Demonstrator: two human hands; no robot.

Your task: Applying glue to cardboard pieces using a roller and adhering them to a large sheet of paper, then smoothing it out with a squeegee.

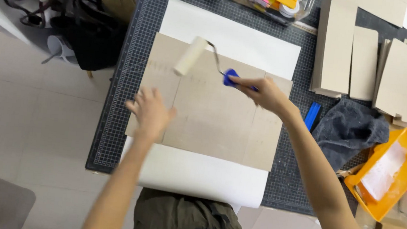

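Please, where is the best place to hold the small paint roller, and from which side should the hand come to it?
Probably the blue handle, not the white sleeve, which likely carries glue. The bent wire sets the handle off toward the person's right, so the right hand comes from that side and wraps it, while the left hand lies flat on the grey board.

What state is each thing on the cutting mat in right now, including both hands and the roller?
Right hand: closed on the blue handle.
Left hand: open, fingers spread, flat on the board.
Small cream foam roller with blue handle: held, tilted over the board.
Grey-brown cardboard sheet: flat, on the paper.
Large white paper sheet: spread, near edge overhanging.
Orange plastic tray: open, whitish inside.
Dark grey cloth: crumpled.
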